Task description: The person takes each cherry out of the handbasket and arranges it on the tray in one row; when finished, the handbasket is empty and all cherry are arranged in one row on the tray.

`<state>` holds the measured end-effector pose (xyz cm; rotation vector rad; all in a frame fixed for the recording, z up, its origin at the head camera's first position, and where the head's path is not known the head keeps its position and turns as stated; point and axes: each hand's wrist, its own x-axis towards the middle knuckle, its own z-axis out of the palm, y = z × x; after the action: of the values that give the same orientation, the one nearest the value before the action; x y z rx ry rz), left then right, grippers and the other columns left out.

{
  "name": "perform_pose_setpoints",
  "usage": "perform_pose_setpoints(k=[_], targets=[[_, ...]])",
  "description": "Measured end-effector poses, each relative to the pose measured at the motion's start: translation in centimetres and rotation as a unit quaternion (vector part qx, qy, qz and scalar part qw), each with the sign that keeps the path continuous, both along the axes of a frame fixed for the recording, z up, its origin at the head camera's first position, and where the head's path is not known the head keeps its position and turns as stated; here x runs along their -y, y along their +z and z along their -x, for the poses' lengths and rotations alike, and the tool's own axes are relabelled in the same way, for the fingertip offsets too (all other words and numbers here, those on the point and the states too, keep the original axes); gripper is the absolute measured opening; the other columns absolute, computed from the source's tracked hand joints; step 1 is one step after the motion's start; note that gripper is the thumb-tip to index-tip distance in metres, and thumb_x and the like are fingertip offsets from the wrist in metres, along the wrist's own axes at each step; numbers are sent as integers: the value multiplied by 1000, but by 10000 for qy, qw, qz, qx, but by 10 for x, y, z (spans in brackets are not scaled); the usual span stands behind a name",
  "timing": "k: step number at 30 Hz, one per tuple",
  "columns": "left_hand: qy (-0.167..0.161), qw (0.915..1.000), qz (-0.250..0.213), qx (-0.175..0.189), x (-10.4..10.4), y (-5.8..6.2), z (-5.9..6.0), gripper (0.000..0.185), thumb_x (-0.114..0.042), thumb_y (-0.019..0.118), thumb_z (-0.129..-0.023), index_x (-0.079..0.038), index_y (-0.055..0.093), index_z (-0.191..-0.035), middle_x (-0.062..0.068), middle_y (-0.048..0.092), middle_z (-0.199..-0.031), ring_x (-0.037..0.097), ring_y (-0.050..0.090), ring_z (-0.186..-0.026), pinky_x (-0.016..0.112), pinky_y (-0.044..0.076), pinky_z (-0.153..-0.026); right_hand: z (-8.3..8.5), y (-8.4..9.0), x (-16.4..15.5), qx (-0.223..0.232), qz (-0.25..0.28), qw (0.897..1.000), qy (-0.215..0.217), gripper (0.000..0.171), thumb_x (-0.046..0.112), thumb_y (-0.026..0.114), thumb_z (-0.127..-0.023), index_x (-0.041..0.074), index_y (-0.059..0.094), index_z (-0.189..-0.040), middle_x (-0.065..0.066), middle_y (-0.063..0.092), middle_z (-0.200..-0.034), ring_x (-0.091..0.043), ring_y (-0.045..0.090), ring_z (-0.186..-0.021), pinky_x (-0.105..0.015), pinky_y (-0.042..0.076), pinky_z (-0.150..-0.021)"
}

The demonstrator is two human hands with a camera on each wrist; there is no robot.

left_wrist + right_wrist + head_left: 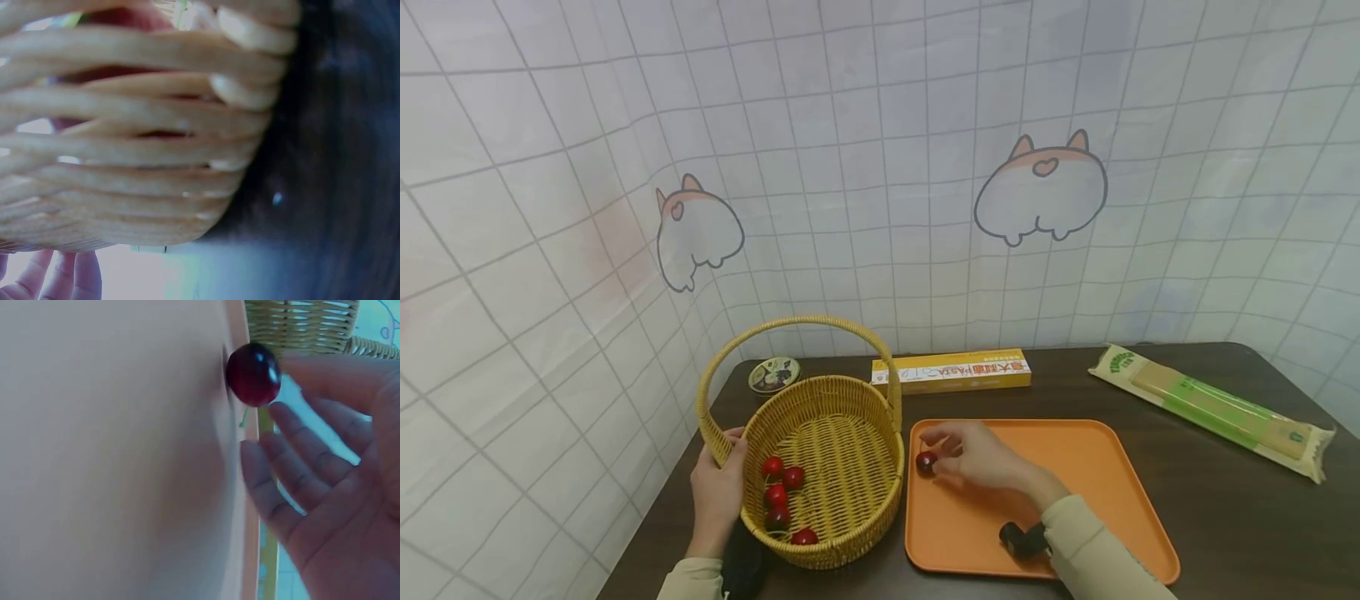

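My left hand (pixel 718 483) grips the yellow wicker basket (pixel 880 525) at its left side, by the foot of the arched handle. Several red cherries (pixel 777 496) lie in the basket's left and front part. In the left wrist view the weave (pixel 125 112) fills most of the frame, and a few fingertips show below it. My right hand (pixel 981 458) is over the left part of the orange tray (pixel 1105 500), fingers loosely bent. One dark red cherry (pixel 254 375) with a green stem sits on the tray by the thumb and fingertips.
A yellow pasta box (pixel 955 372) lies behind the tray, and a round tin (pixel 774 374) stands behind the basket. At the right lies a long green-and-clear pack of noodles (pixel 1210 408). A gridded curtain (pixel 865 167) hangs behind the dark table (pixel 1247 517).
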<state>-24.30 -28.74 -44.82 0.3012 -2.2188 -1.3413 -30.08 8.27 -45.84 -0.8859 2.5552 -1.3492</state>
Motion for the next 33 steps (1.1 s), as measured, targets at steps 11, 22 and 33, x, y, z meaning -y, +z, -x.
perform_pose_setpoints(k=[11, 22, 33], targets=[[-84, 9999, -49, 25, -7, 4, 3, 36, -30, 53, -101, -2, 60, -123, 20, 64, -114, 28, 57, -97, 30, 45, -77, -18, 30, 8, -392, 709, 9967, 13, 24, 16, 64, -94, 12, 68, -118, -7, 69, -113, -25, 67, -90, -30, 53, -70], [-433, 9983, -323, 210, -9, 6, 8, 42, -34, 46, -103, -1, 54, -129, 23, 58, -122, 32, 55, -105, 45, 43, -89, -44, 50, 33, -670, 1098, 9890, 724, 22, 13, 64, -95, 13, 67, -116, 0, 69, -106, -14, 63, -85, -29, 51, -66], [-283, 9976, -404, 482, 1, 4, 1, 40, -32, 47, -102, -2, 55, -127, 24, 58, -126, 30, 52, -111, 41, 37, -92, -59, 44, 77, -811, 1506, 9740, 1486, 21, 10, 63, -95, 13, 68, -115, -8, 68, -112, -9, 64, -95, -28, 54, -77]])
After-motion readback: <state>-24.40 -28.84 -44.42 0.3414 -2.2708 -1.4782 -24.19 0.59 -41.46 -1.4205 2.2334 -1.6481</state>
